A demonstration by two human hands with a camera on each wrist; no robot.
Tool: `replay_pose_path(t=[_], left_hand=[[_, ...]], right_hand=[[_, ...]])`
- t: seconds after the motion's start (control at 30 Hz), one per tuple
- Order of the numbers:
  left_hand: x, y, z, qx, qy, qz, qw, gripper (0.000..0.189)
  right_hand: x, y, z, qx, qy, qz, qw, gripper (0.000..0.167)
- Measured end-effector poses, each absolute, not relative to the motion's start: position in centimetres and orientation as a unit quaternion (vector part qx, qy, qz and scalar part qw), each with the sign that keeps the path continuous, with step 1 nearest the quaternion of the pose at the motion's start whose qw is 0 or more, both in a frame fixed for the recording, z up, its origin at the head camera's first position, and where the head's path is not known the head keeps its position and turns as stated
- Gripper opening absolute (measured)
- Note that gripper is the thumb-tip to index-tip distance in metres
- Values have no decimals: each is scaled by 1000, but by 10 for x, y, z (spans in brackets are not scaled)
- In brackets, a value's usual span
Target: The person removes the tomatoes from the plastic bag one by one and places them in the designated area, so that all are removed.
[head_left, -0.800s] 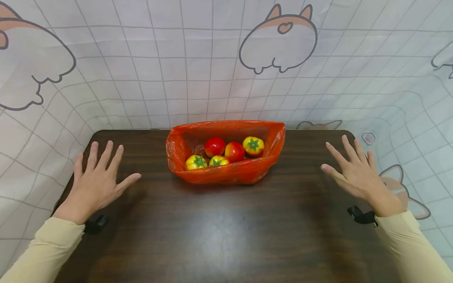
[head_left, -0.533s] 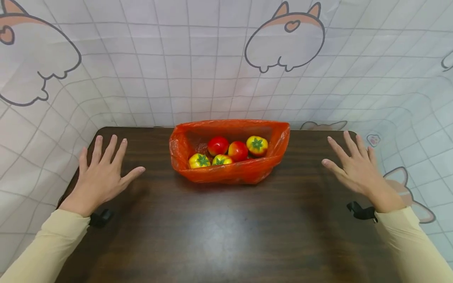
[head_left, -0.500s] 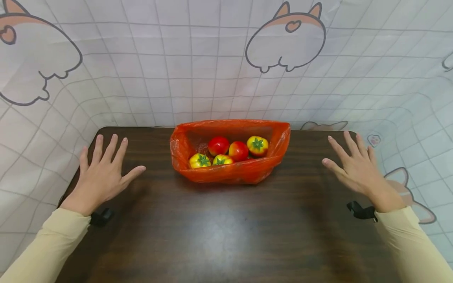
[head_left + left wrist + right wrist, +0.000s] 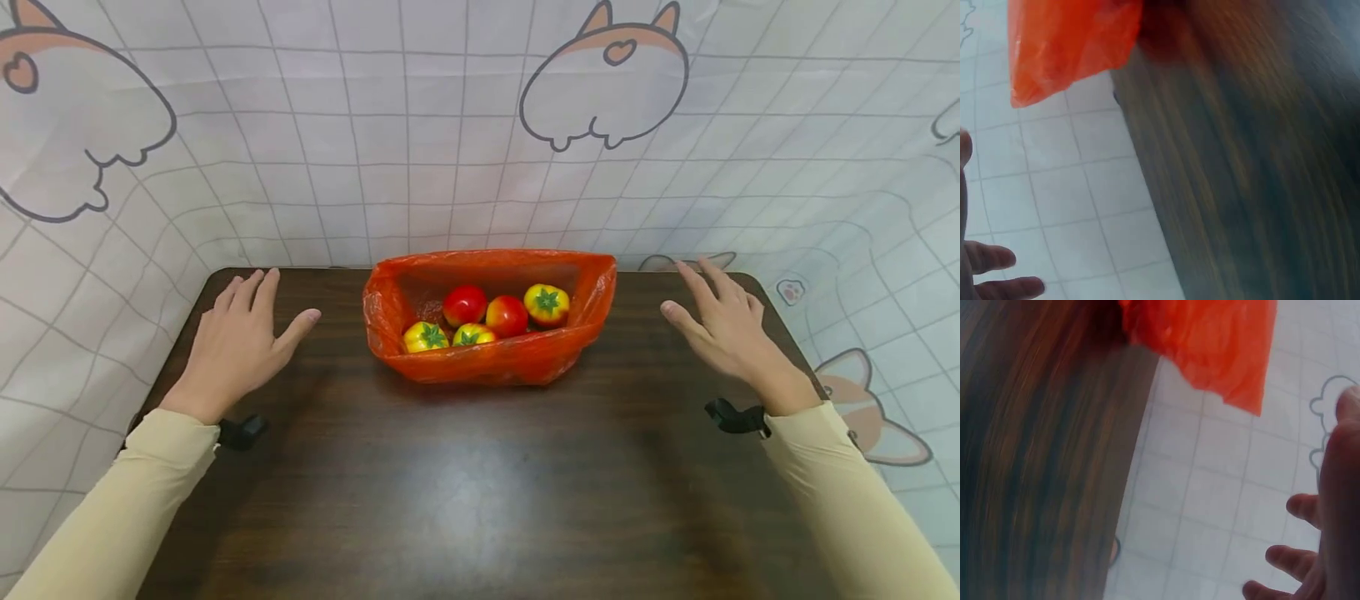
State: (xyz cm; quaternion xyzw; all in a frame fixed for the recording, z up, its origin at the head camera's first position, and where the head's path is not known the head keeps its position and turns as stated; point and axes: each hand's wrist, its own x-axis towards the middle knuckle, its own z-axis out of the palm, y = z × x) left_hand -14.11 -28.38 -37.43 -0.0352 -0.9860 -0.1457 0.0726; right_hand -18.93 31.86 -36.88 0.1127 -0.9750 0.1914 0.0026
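Note:
An orange-red plastic bag [image 4: 487, 367] stands with its mouth wide at the back middle of the table. Inside it lie several round fruits: a red one [image 4: 464, 306], a red and yellow one [image 4: 507, 317], and yellow ones with green leafy tops, such as the persimmon-like fruit [image 4: 546, 305]. To the left of the bag my left hand [image 4: 232, 350] hovers over the table, fingers spread and touching nothing. My right hand [image 4: 731, 333] hovers likewise to the bag's right. Both wrist views show the side of the bag [image 4: 1072, 50] [image 4: 1210, 350] apart from the fingers.
The dark wood-grain table [image 4: 465, 500] has rounded far corners. Behind it and along both sides hangs a white grid-patterned cloth [image 4: 420, 150] with cartoon dog prints. A black strap [image 4: 243, 432] is on the left wrist, another black strap [image 4: 735, 417] on the right.
Both hands have moved inward and forward, nearer the bag, and their fingers look less spread. The view shifted slightly. The bag and fruits stay in place.

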Motion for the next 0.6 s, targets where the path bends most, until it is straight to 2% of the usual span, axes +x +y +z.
replay_pose_path(t=[0.33,0.6], left_hand=[[-155,-269,-368,-8,-950,-312,-5,84],[-163,-262,-373,6,-893,-448,-49,68]], right_hand=[[-199,289,-368,72,-926,370,21,61],[-206,266,-374,25,-818,575,-22,61]])
